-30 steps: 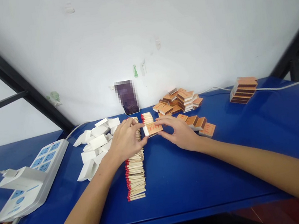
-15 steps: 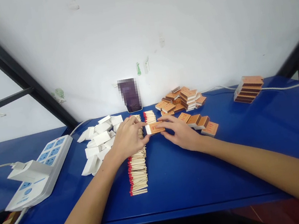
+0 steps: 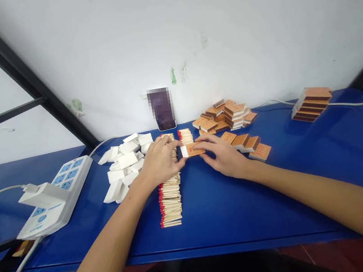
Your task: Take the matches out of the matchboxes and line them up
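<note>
Between my two hands is an orange matchbox [image 3: 194,149] with its white tray [image 3: 184,151] sticking out on the left. My left hand [image 3: 162,159] pinches the tray end with thumb and fingers. The other end, the orange sleeve, is gripped by my right hand [image 3: 223,154]. Under and beside my left hand runs a long row of red-tipped matches [image 3: 171,201]. A smaller group of matches [image 3: 185,136] lies just behind the matchbox. White empty trays [image 3: 127,160] are heaped left of my left hand. Several orange matchboxes [image 3: 242,141] lie beyond my right hand.
A pile of orange matchboxes [image 3: 224,116] sits near the wall, and a stack of them [image 3: 312,103] stands farther right. A phone [image 3: 163,111] leans on the wall. At the left lies a power strip [image 3: 71,177] with a white charger [image 3: 45,196] and cables.
The view has shifted slightly, so the scene appears a little to the right and higher. Both hands keep their hold on the matchbox, whose tray still sticks out.
</note>
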Demonstrator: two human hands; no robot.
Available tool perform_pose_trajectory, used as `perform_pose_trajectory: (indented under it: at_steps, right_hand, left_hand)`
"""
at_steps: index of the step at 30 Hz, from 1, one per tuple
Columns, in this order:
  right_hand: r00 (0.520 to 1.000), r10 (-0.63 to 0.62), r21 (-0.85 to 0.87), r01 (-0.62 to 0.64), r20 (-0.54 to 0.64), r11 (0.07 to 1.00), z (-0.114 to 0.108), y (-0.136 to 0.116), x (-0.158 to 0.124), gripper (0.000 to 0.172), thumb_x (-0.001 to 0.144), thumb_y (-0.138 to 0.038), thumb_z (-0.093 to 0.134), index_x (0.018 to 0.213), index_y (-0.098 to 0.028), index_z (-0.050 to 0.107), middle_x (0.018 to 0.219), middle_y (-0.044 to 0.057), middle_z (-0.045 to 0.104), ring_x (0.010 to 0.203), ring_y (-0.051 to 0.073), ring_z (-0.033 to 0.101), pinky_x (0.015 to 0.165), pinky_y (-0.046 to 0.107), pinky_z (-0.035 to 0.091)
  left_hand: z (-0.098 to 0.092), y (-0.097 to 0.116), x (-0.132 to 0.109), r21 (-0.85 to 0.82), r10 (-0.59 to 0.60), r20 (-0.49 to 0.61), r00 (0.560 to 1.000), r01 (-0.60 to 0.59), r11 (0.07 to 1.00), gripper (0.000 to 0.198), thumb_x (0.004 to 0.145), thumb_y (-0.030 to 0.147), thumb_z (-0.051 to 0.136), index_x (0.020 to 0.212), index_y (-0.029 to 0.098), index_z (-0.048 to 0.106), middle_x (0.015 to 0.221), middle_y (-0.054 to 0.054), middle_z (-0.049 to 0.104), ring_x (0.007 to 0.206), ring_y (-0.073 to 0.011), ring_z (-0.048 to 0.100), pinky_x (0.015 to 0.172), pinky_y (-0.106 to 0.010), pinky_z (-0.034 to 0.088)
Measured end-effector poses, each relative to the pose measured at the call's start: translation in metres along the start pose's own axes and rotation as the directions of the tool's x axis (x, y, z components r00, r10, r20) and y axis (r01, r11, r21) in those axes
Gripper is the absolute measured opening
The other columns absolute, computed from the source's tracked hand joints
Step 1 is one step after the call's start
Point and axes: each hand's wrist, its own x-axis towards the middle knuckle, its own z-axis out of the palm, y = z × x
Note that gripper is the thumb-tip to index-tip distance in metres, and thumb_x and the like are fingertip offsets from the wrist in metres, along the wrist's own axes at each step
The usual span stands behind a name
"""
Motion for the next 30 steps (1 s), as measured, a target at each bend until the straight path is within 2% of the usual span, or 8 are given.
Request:
perform_pose_trajectory:
  at_steps: [9,16,20,24,28,30]
  right_hand:
    - [0.996,0.057,-0.068,-0.051,0.075,0.996,-0.005,-0.004,0.002,0.041,0.088,-0.007,0.05,0.126,-0.021,0.06,0.124,0.013,0.061,0.115,0.027,0.062,0.098,0.046,0.054]
    - [0.974,0.124,-0.268,-0.07,0.189,0.961,-0.019,-0.01,0.001,0.035,0.087,-0.005,0.049,0.117,-0.02,0.06,0.119,0.012,0.062,0.098,0.025,0.065,0.079,0.038,0.056]
    - [0.971,0.112,-0.369,-0.027,0.212,0.929,-0.025,-0.006,0.001,0.033,0.087,-0.004,0.048,0.114,-0.019,0.059,0.12,0.013,0.063,0.101,0.026,0.064,0.08,0.038,0.055]
    - [0.984,0.111,-0.531,-0.022,0.136,0.847,-0.034,0.006,0.01,0.031,0.086,-0.004,0.049,0.112,-0.016,0.06,0.117,0.017,0.065,0.104,0.031,0.063,0.087,0.042,0.052]
    - [0.98,0.197,-0.603,-0.154,0.006,0.783,-0.046,0.026,0.03,0.021,0.094,-0.014,0.046,0.109,-0.015,0.061,0.115,0.019,0.066,0.096,0.032,0.064,0.071,0.039,0.051]
    - [0.974,0.222,-0.595,-0.199,-0.035,0.779,-0.048,0.033,0.038,0.022,0.096,-0.02,0.047,0.112,-0.016,0.061,0.118,0.019,0.065,0.098,0.033,0.063,0.069,0.039,0.051]
  left_hand:
    - [0.002,-0.001,0.0,0.043,-0.004,0.031,1.0,0.003,0.999,0.035,0.087,0.04,0.066,0.115,0.02,0.071,0.103,-0.009,0.062,0.099,-0.0293,0.056,0.089,-0.045,0.047]
    - [0.004,-0.002,0.001,0.024,-0.02,0.072,0.997,0.018,1.0,0.033,0.085,0.04,0.069,0.111,0.021,0.073,0.102,-0.009,0.063,0.098,-0.0289,0.057,0.091,-0.045,0.048]
    - [0.006,-0.004,0.001,0.041,-0.035,0.071,0.997,0.032,0.999,0.033,0.084,0.041,0.069,0.11,0.021,0.074,0.1,-0.009,0.063,0.098,-0.0297,0.057,0.09,-0.046,0.048]
    - [0.005,-0.003,0.001,0.042,-0.046,0.087,0.995,0.042,0.998,0.035,0.085,0.041,0.068,0.112,0.02,0.075,0.1,-0.01,0.064,0.096,-0.0304,0.057,0.088,-0.046,0.048]
    - [0.003,-0.001,0.001,0.037,-0.058,0.089,0.994,0.055,0.998,0.035,0.085,0.039,0.068,0.113,0.019,0.075,0.102,-0.011,0.064,0.098,-0.0308,0.057,0.09,-0.047,0.048]
    - [0.003,-0.001,0.001,0.03,-0.061,0.081,0.995,0.059,0.998,0.035,0.085,0.04,0.067,0.112,0.019,0.075,0.101,-0.011,0.065,0.098,-0.0306,0.058,0.091,-0.046,0.048]
